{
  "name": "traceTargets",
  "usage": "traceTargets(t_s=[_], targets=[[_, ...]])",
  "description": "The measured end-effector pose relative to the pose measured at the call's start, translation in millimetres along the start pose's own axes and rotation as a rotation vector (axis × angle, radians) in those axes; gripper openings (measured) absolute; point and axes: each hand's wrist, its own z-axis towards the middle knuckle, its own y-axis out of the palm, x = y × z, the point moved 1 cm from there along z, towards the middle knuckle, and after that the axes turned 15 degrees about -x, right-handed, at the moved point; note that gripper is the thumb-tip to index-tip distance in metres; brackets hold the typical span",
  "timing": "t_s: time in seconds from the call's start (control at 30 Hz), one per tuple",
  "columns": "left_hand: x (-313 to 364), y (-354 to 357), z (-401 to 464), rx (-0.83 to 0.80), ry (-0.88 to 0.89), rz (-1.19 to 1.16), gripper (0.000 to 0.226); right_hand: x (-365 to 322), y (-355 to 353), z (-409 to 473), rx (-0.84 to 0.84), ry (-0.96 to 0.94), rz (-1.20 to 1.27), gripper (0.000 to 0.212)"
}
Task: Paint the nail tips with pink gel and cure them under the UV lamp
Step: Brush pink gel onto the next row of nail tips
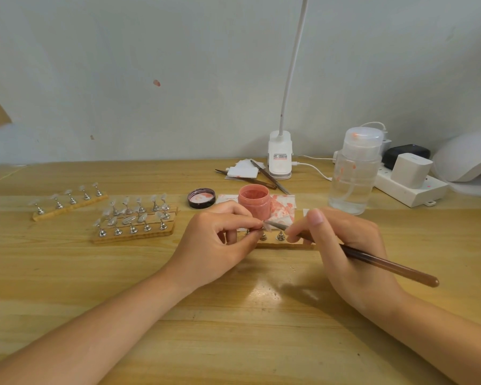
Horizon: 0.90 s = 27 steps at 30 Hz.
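Pale wood runs under my forearms, the table point(233, 315) bare where they rest. My right hand point(353, 251) has its grip closed round the brown brush point(386, 263), held low like a pen, its tip meeting the small clear nail tip point(267, 225) that my left hand point(220, 245) pinches between thumb and forefinger, just above the wooden holder strip point(278, 243) with its metal stands. To do this stroke well, I judge, I should keep both wrists planted, draw the gel thinly from base to free edge, and keep it off my pinching fingers. Just behind stands the open jar of pink gel point(253, 200) on a stained paper, its lid point(201, 198) beside it. To the left, more holder strips point(134, 234) carry unpainted tips. Far right, the white UV lamp point(469, 159) waits. The clip lamp point(280, 154) bears a label with a red mark; its print is too small to read.
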Motion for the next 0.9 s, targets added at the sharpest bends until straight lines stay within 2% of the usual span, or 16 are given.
traceTargets(t_s=[0.13,0.23,0.37,0.5,0.83,0.9], targets=[[-0.5,0.6,0.3,-0.002,-0.004,-0.021,0.026,1.5,-1.4,-3.1,-0.009,0.049,0.051,0.064],[-2.7,-0.5,0.4,0.02,-0.006,-0.057,0.025,-0.7,-4.4,-4.1,0.039,0.03,0.037,0.055],[-1.4,-0.8,1.0,0.058,0.023,-0.078,0.008,-3.1,-5.3,-1.8,0.078,0.004,0.044,0.051],[-1.7,-0.7,1.2,0.087,0.026,-0.094,0.007,-2.5,-4.1,-1.1,0.081,0.041,0.055,0.05],[-4.3,0.4,2.1,0.083,0.04,-0.146,0.006,-5.7,0.2,0.4,-0.016,-0.019,-0.1,0.043],[-4.6,0.7,2.5,0.086,0.047,-0.151,0.007,-5.2,0.8,0.5,-0.032,-0.037,-0.096,0.047]])
